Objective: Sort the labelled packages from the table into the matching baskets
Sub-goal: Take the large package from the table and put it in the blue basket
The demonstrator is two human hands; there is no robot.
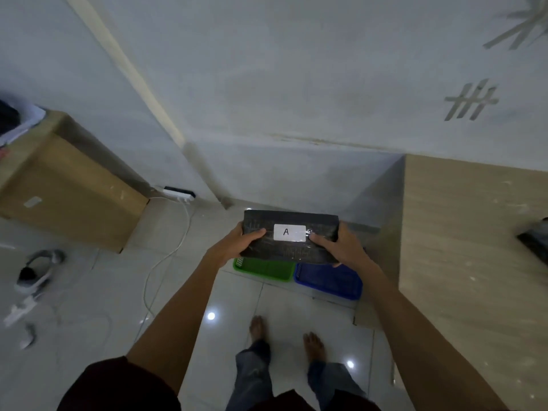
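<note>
Where tiles (89,280) gleam (dim room)

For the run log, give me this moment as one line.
stage: carrying | held: black package labelled A | left hand: gripping | right hand: gripping | below: green basket, blue basket | placed: not yet

Pale plastered walls (267,84) met a glossy tiled floor (89,292) carrying light glints. A cardboard box (68,185) sat at left, a white cable (169,253) trailing beside it.
</note>
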